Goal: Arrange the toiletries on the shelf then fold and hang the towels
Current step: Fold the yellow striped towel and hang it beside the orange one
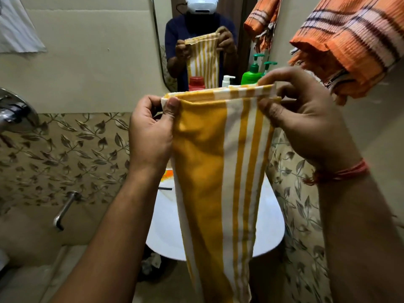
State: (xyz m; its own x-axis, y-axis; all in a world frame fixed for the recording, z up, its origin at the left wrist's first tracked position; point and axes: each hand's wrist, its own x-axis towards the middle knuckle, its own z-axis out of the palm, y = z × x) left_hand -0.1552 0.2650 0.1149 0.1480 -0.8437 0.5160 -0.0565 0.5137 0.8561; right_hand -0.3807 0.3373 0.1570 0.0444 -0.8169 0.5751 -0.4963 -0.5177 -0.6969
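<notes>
**Towel held lengthwise, both top corners pinched**

The yellow cotton towel with white stripes (pixel 209 171) hangs straight down in front of the person, already folded into a narrow strip. Its long axis runs vertically, from the top edge at chest height down past the white round washbasin (pixel 271 226) below. The left hand (pixel 150 132) pinches the top left corner between thumb and curled fingers; the right hand (pixel 306 119) pinches the top right corner the same way, sitting a little higher and further forward. The two hands are near each other, with only the towel's short top edge between them.

The orange striped towel (pixel 354 44) already hangs up and to the right, nearest the right hand, so I would judge that any hanging place lies on that side. The rail or hook itself is hidden under that cloth, so I cannot say what holds it.

Since the strip hangs long, the next fold probably means bringing the lower end up to the top edge, or draping the middle over a support.

Behind the towel's top edge stand the green pump bottle (pixel 251 76), a white pump bottle (pixel 227 80) and a red-capped container (pixel 196 82) by the wall mirror (pixel 159 51).
</notes>
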